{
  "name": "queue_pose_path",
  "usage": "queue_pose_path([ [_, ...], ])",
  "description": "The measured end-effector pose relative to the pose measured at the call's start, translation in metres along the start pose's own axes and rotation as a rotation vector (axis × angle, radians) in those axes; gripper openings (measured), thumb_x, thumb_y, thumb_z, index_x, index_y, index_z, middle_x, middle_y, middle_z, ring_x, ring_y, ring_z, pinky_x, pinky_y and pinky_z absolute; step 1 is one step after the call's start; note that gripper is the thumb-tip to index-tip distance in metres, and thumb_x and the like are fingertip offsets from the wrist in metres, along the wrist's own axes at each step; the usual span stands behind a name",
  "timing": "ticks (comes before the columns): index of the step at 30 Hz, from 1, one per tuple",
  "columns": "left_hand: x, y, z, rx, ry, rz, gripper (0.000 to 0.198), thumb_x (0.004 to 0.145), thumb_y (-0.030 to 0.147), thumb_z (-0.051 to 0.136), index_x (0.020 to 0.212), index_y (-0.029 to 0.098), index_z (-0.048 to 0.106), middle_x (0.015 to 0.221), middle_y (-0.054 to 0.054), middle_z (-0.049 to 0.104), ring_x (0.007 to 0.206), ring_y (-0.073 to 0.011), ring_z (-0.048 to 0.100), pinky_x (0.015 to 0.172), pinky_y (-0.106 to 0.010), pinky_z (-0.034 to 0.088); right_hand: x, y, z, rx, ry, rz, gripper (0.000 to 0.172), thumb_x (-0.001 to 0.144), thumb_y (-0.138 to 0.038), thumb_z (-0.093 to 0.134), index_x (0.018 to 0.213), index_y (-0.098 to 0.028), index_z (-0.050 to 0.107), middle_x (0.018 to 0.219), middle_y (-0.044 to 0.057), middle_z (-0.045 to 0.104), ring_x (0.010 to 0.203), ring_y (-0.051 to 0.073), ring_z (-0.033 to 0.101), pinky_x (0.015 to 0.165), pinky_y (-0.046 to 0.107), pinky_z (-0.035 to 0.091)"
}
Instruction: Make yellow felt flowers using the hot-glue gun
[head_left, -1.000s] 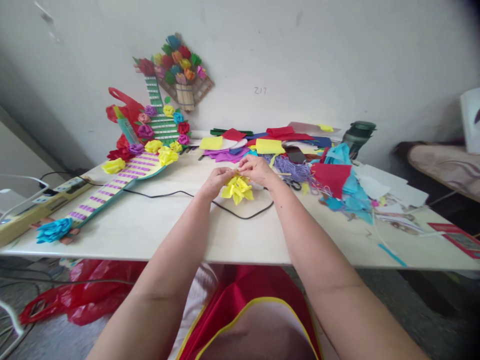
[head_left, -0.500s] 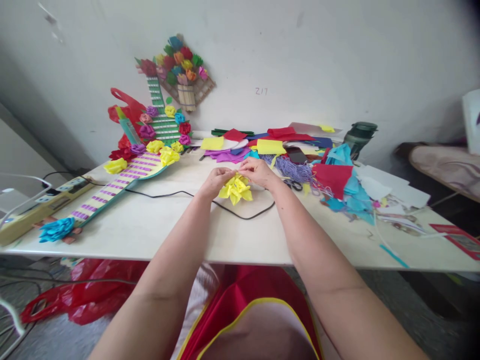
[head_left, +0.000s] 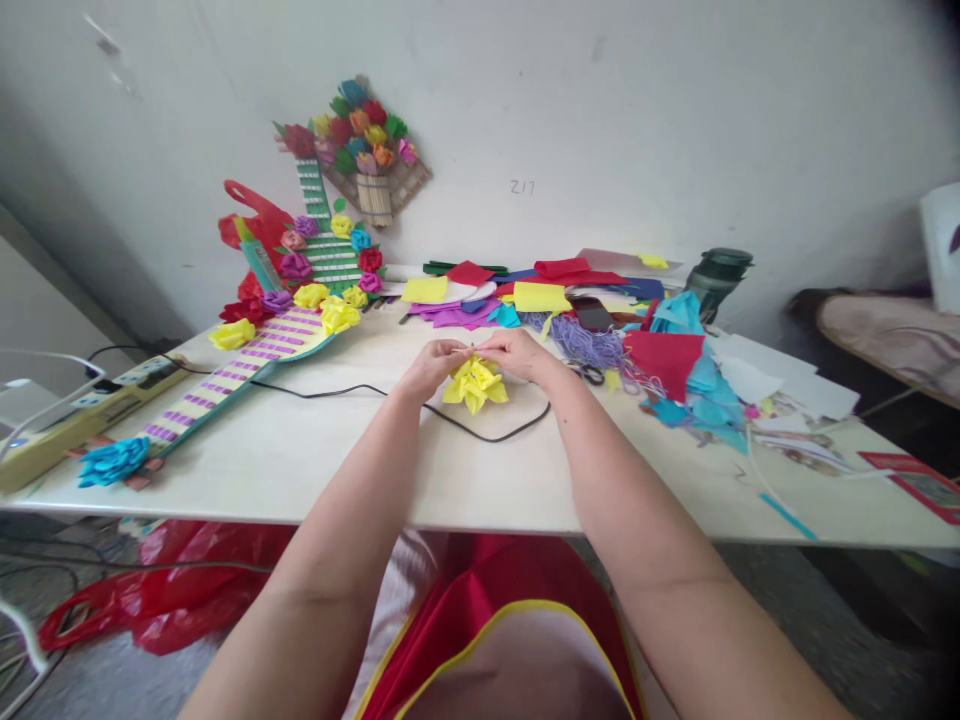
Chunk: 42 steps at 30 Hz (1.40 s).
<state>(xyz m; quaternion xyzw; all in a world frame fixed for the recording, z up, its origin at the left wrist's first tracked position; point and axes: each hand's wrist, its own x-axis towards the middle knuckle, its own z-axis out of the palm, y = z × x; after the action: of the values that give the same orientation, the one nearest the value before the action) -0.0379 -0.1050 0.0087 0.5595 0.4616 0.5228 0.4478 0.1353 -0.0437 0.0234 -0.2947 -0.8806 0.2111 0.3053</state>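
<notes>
Between my two hands is a yellow paper flower (head_left: 475, 386), its petals spread toward me over the table (head_left: 495, 485). My left hand (head_left: 437, 366) is closed in a pinch at the flower's far left edge. From the other side, my right hand (head_left: 517, 353) pinches at its far right edge, the fingertips of both hands nearly meeting. Exactly which bit each set of fingers grips is partly hidden. A black cord (head_left: 487, 438) runs across the table just in front of the flower.
Left stand a cream panel with purple strips (head_left: 232, 372) and a green one (head_left: 330, 258), both trimmed with paper flowers. A power strip (head_left: 97, 410) sits at the left edge. Behind are yellow paper (head_left: 540, 296), purple shreds (head_left: 585, 340) and scissors (head_left: 592, 374); right, red paper (head_left: 664, 362) and a dark bottle (head_left: 718, 278).
The yellow flower has shifted slightly to the right and its petals face a bit differently. My fingertips have drawn closer together behind it.
</notes>
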Motion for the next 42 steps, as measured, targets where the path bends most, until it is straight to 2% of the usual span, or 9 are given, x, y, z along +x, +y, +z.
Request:
queue_pose_path([
  [5, -0.001, 0.001, 0.000, 0.008, -0.013, -0.021, 0.044, 0.054, 0.051, 0.083, 0.069, 0.013, 0.066, 0.057, 0.000, 0.060, 0.054, -0.0102, 0.051, 0.055, -0.024, 0.039, -0.001, 0.001, -0.001, -0.123, 0.025, 0.041, 0.017, 0.084, -0.025, 0.065, 0.086, -0.018, 0.081, 0.082, 0.004, 0.076, 0.076, 0.017, 0.065, 0.068, 0.026, 0.043],
  [8, -0.002, 0.002, 0.000, 0.019, -0.038, -0.031, 0.045, 0.053, 0.053, 0.084, 0.064, 0.014, 0.065, 0.054, 0.001, 0.058, 0.052, -0.0090, 0.048, 0.054, -0.023, 0.038, -0.001, -0.001, -0.003, -0.200, 0.075, 0.021, 0.015, 0.082, -0.026, 0.069, 0.086, -0.021, 0.082, 0.087, 0.005, 0.077, 0.079, 0.018, 0.066, 0.069, 0.027, 0.043],
  [12, -0.001, 0.001, -0.003, -0.008, -0.049, -0.051, 0.045, 0.053, 0.054, 0.084, 0.064, 0.014, 0.064, 0.057, -0.001, 0.061, 0.052, -0.0098, 0.051, 0.053, -0.024, 0.038, 0.000, -0.001, -0.002, -0.234, 0.088, -0.022, 0.013, 0.082, -0.026, 0.069, 0.084, -0.024, 0.082, 0.085, 0.003, 0.077, 0.078, 0.018, 0.064, 0.067, 0.027, 0.043],
  [24, -0.002, 0.002, -0.001, 0.004, -0.045, -0.029, 0.047, 0.055, 0.056, 0.084, 0.063, 0.014, 0.064, 0.056, -0.001, 0.059, 0.053, -0.0100, 0.051, 0.054, -0.024, 0.039, -0.001, 0.004, -0.002, -0.041, 0.103, 0.026, 0.009, 0.077, -0.022, 0.071, 0.079, -0.022, 0.080, 0.081, 0.002, 0.073, 0.076, 0.015, 0.063, 0.070, 0.027, 0.046],
  [27, -0.001, 0.001, -0.002, 0.030, -0.028, -0.014, 0.047, 0.054, 0.056, 0.085, 0.064, 0.014, 0.066, 0.056, -0.001, 0.061, 0.054, -0.0104, 0.051, 0.055, -0.024, 0.039, -0.001, 0.005, -0.002, -0.008, 0.076, 0.049, 0.011, 0.077, -0.022, 0.070, 0.081, -0.020, 0.080, 0.081, 0.002, 0.073, 0.076, 0.015, 0.063, 0.070, 0.026, 0.046],
  [31, -0.001, -0.001, -0.004, 0.059, -0.018, 0.009, 0.047, 0.055, 0.055, 0.084, 0.068, 0.013, 0.068, 0.059, -0.002, 0.063, 0.056, -0.0118, 0.054, 0.057, -0.025, 0.040, -0.001, 0.008, -0.003, 0.060, 0.019, -0.008, 0.014, 0.079, -0.024, 0.067, 0.082, -0.019, 0.080, 0.081, 0.002, 0.073, 0.075, 0.015, 0.063, 0.069, 0.025, 0.047],
  [38, -0.001, -0.003, -0.005, 0.085, -0.039, 0.006, 0.045, 0.056, 0.053, 0.084, 0.070, 0.013, 0.068, 0.062, -0.003, 0.065, 0.060, -0.0135, 0.057, 0.061, -0.026, 0.043, -0.003, 0.012, -0.009, 0.055, -0.078, -0.025, 0.017, 0.082, -0.028, 0.065, 0.080, -0.018, 0.080, 0.078, 0.002, 0.073, 0.074, 0.015, 0.063, 0.070, 0.025, 0.047],
  [42, -0.001, -0.002, -0.005, 0.040, -0.045, -0.023, 0.050, 0.052, 0.057, 0.086, 0.066, 0.013, 0.067, 0.059, -0.002, 0.062, 0.056, -0.0109, 0.053, 0.058, -0.024, 0.042, -0.003, 0.012, -0.009, 0.018, -0.029, -0.013, 0.016, 0.081, -0.024, 0.066, 0.080, -0.019, 0.080, 0.081, 0.003, 0.075, 0.077, 0.017, 0.065, 0.072, 0.026, 0.048],
])
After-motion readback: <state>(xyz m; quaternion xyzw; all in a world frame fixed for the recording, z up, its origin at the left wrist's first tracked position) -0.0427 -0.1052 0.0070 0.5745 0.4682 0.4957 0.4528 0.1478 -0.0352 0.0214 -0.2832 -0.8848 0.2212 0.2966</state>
